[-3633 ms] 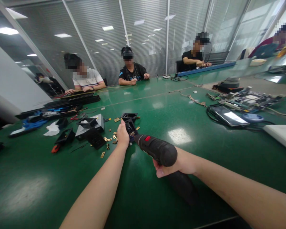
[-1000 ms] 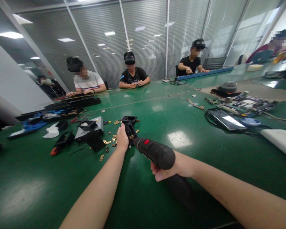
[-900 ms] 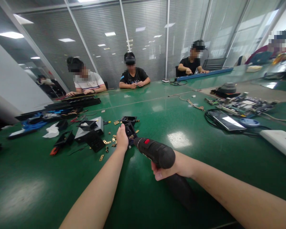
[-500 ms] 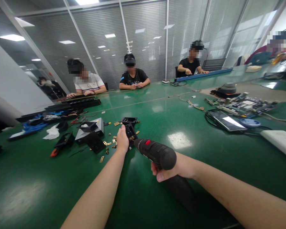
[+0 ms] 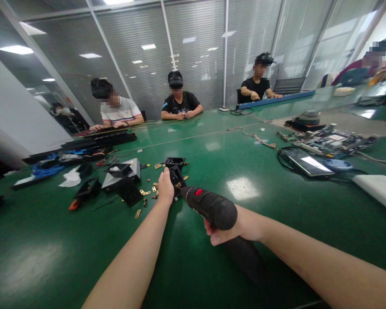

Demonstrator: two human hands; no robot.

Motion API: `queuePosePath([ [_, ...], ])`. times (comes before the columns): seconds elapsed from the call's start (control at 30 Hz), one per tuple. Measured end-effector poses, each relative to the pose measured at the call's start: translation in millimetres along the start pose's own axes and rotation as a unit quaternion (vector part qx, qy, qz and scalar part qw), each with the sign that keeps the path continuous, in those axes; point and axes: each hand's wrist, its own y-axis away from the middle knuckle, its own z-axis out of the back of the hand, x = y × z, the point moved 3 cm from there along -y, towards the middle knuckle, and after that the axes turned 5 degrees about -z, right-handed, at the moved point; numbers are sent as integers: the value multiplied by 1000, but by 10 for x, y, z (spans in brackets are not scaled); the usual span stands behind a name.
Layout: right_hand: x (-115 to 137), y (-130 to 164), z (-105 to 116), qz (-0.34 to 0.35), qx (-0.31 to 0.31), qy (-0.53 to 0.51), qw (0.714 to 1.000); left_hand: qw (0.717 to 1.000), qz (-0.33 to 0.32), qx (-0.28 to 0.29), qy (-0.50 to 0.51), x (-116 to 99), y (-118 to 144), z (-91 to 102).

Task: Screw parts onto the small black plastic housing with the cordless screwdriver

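Green table, glass-walled rm. Left hand fingers closed on black bracket; right hand wrapped round black power driver, nose at bracket. Brass pcs just left of bracket; black box behind it.

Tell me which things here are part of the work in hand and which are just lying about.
In hand: left hand steadying the black housing; right hand gripping the power screwdriver; brass pieces.

Lying about: phone, circuit board, white tissue, red-handled tool.
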Motion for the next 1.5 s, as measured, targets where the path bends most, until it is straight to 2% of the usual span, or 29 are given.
queuePosePath([
  [0.23, -27, -5, 9, -10, 6, -11, 1000, 1000, 17, 4, 10, -30, 12, 0],
  [0.4, 32, 12, -23, -22, 16, -66, 997, 1000, 2, -5, 16, -28, 5, 1],
  [0.57, 157, 111, -2, 10, -71, -16, 997, 1000, -5, -15, -11, -7, 9, 17],
  [0.7, 176, 143, -53, 11, -89, -18, 996, 1000, 8, -18, -12, 11, 5, 30],
  [0.83, 97, 51, -120, -46, -32, -154, 986, 1000, 11, -10, -24, -34, 0, 31],
  [1.13, -181, -106, -78, -55, 2, -223, 973, 997, 37, -9, -67, -137, 59, 36],
  [1.23, -229, -107, -83, -53, 34, -220, 973, 997, 32, -5, -64, -149, 70, 24],
  [1.33, -212, -108, -69, -28, 33, -196, 980, 997, 43, -1, -59, -139, 64, 11],
  [1.5, -173, -124, -14, -42, 26, -144, 988, 996, 62, -26, -60, -117, 46, 28],
])
